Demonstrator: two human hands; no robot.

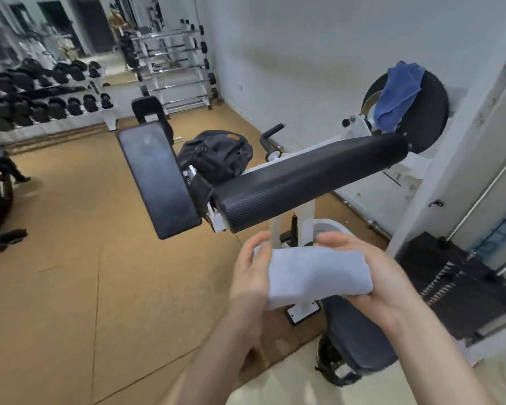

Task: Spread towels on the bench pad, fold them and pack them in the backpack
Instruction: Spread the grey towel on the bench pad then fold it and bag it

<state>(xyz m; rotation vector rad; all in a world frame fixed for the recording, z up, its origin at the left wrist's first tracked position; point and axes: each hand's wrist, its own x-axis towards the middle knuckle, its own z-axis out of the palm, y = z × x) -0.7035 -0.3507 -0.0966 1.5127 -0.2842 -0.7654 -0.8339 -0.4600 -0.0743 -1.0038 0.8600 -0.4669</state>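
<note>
Head view: small white terry towel (316, 276), folded into a soft thick rectangle, is held in mid-air in front of the machine, left hand (250, 276) curled round its left end, right hand (374, 276) cupped round its right end. Beyond it, a black ribbed cylindrical roller pad (313, 176) and flat black padded bench pad (158, 182). Black fabric backpack (216, 156) sits behind them; crumpled blue towel (398, 95) drapes over a round black disc (430, 112).

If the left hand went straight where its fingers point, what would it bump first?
Probably the black roller. The left hand, holding the towel, points up at its near end, though depth is hard to judge.
</note>
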